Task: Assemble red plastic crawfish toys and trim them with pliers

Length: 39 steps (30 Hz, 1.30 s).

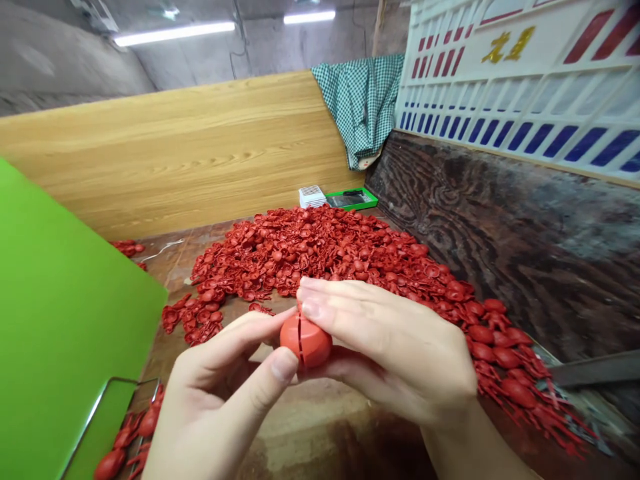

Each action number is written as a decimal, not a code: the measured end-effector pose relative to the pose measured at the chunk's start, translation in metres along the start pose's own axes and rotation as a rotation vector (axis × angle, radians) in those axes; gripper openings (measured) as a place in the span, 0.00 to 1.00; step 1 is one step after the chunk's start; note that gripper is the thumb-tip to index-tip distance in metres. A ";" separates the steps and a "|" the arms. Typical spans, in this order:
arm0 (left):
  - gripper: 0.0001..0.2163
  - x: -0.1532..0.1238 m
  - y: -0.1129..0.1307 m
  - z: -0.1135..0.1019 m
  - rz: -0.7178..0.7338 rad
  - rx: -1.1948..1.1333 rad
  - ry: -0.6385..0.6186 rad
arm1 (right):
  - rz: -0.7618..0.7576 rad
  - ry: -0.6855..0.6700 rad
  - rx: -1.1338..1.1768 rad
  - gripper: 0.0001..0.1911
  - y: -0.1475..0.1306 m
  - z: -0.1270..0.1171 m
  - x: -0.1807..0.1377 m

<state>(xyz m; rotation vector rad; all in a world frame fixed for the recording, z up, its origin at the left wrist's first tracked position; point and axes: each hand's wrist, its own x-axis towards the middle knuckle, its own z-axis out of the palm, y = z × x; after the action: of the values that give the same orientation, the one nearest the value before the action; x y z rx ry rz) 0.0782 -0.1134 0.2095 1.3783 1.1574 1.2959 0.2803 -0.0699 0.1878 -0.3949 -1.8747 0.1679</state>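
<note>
Both hands meet just above the table's near edge, pinching a small red plastic ball [306, 341] made of two half shells with a thin gap between them. My left hand [220, 393] grips its left half with thumb and forefinger. My right hand [395, 350] curls over the top and right half, fingers pressed together. Behind the hands a large heap of red plastic shell pieces [330, 257] spreads across the brown table [320, 427].
A bright green panel [55, 320] stands at the left, with a metal-rimmed tray [107, 400] and a few red pieces [127, 447] at its foot. A wooden board [200, 147] backs the table. At the far end are a green box [353, 198], a white item [312, 196] and a checked cloth [363, 100].
</note>
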 end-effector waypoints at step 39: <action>0.13 0.000 0.004 0.011 0.058 0.183 0.149 | 0.791 0.257 0.666 0.15 -0.012 0.012 0.010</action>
<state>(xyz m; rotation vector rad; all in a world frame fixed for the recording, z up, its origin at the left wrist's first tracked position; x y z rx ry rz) 0.0896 -0.1141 0.2132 1.4762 1.3746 1.3802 0.2639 -0.0766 0.1963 -0.6294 -1.2252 1.1756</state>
